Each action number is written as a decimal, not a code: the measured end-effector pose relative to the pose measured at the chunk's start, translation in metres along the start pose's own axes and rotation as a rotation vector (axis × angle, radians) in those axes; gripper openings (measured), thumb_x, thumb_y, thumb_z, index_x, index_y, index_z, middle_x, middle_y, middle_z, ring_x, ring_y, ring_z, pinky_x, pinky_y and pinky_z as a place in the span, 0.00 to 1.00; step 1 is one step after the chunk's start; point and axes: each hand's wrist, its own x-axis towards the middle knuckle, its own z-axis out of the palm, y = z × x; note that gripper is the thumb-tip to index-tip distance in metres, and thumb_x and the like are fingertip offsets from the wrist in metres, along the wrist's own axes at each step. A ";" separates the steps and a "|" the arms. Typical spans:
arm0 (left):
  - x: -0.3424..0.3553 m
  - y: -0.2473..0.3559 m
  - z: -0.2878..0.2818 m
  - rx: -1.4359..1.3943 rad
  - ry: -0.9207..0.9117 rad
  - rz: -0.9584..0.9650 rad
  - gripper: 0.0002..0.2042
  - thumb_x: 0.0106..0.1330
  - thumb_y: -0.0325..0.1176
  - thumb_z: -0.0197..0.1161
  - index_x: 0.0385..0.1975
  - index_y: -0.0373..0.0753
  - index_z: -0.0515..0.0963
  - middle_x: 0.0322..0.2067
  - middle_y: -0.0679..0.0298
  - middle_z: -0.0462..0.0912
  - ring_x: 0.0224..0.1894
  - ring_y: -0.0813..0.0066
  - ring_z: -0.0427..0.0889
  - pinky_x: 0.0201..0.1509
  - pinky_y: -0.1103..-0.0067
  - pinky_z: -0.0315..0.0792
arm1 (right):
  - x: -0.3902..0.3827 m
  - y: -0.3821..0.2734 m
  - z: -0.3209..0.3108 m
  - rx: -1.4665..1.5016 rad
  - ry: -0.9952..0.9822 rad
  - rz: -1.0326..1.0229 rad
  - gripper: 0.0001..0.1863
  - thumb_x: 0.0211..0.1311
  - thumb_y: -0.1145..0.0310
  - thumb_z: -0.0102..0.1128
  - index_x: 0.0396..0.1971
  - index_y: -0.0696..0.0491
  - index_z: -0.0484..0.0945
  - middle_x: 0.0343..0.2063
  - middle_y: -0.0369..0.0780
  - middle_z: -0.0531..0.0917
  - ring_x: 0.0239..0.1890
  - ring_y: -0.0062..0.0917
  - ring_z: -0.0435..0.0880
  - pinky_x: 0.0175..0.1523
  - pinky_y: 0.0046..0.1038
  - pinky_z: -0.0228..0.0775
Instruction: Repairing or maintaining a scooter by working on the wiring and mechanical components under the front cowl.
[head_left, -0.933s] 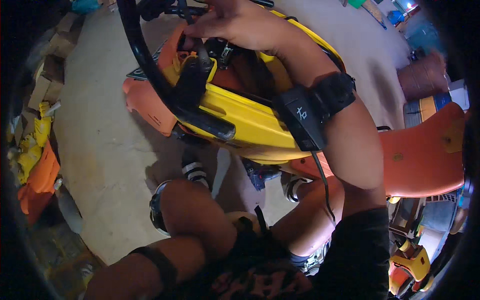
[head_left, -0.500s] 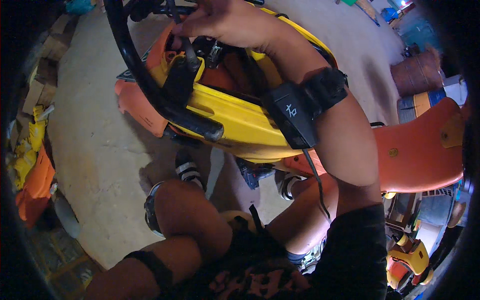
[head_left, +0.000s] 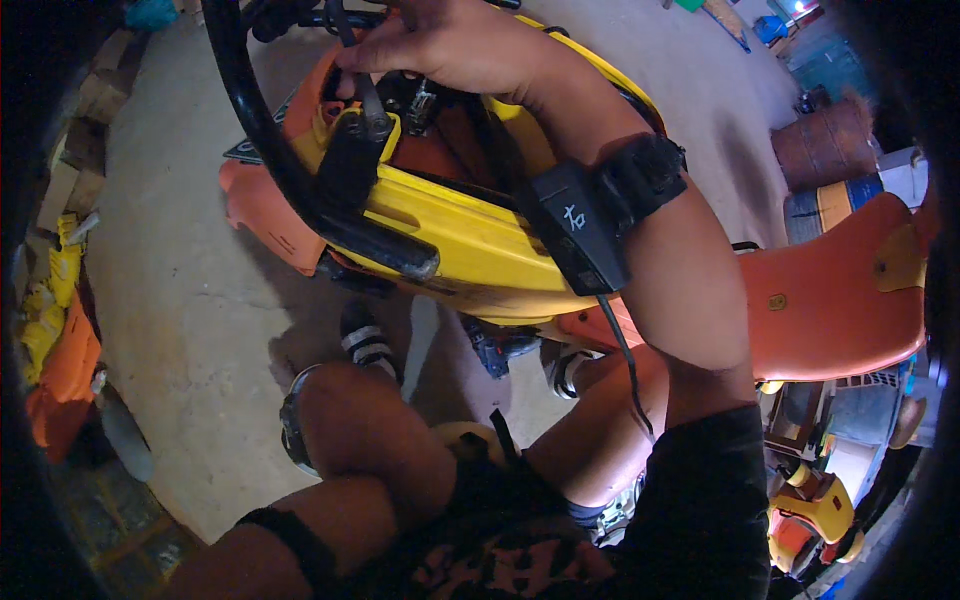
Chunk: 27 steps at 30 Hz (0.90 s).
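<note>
Floor: pale grey concrete [head_left: 190, 250], scuffed, in patchy light.
Left margin: brown boxes [head_left: 58, 190], yellow parts [head_left: 50, 290] and an orange panel [head_left: 70, 390] in a row.
Right margin: brown drum [head_left: 825, 150] near the upper corner, orange seat [head_left: 830, 310] below.
Right arm: rises from a dark sleeve [head_left: 710, 480], then slants up and left across the bodywork; carries a strapped black device [head_left: 575, 225].
Right hand [head_left: 450, 45]: back toward the camera, thumb and fingers bent beside a dark strip [head_left: 373, 110]; pinching or merely touching, impossible to say.
Left hand: out of sight; spread or closed, impossible to say.
Yellow bodywork [head_left: 450, 230]: upper centre, ahead of the knees, under the right forearm.
Long axis: slopes from upper left down to the right.
Orange end piece [head_left: 265, 215]: points left.
Black bar [head_left: 385, 250]: curves across the left portion, blunt tip toward the right.
</note>
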 end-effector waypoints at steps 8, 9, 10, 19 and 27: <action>0.026 0.014 -0.044 -0.375 0.303 0.038 0.20 0.54 0.33 0.60 0.44 0.25 0.72 0.41 0.45 0.74 0.39 0.59 0.79 0.27 0.78 0.76 | -0.003 -0.010 0.003 0.063 0.032 0.124 0.37 0.63 0.69 0.57 0.66 0.63 0.48 0.32 0.41 0.82 0.38 0.22 0.80 0.51 0.24 0.67; 0.030 0.018 -0.050 -0.426 0.336 0.049 0.20 0.54 0.33 0.60 0.44 0.25 0.72 0.41 0.45 0.74 0.38 0.59 0.79 0.27 0.78 0.77 | -0.001 -0.007 0.005 0.071 0.026 0.123 0.36 0.63 0.69 0.56 0.66 0.63 0.49 0.32 0.41 0.82 0.38 0.21 0.80 0.51 0.24 0.67; 0.033 0.012 -0.053 -0.498 0.358 0.051 0.20 0.54 0.33 0.60 0.44 0.25 0.72 0.41 0.45 0.74 0.38 0.59 0.79 0.26 0.78 0.77 | -0.006 -0.006 0.005 0.074 0.041 0.132 0.36 0.63 0.69 0.57 0.66 0.60 0.50 0.33 0.40 0.81 0.39 0.21 0.79 0.51 0.24 0.67; 0.046 -0.008 -0.059 -0.637 0.319 -0.010 0.14 0.56 0.29 0.60 0.40 0.28 0.74 0.40 0.48 0.76 0.40 0.59 0.82 0.23 0.79 0.76 | -0.006 -0.012 0.008 0.095 0.047 0.206 0.38 0.63 0.72 0.56 0.66 0.62 0.45 0.33 0.42 0.83 0.40 0.23 0.81 0.51 0.24 0.68; 0.054 -0.008 -0.048 -0.605 0.300 -0.017 0.05 0.56 0.22 0.57 0.31 0.31 0.76 0.33 0.53 0.79 0.34 0.68 0.82 0.24 0.84 0.72 | -0.006 -0.012 0.006 0.090 0.037 0.177 0.37 0.63 0.71 0.56 0.67 0.61 0.46 0.34 0.43 0.83 0.40 0.23 0.81 0.52 0.24 0.68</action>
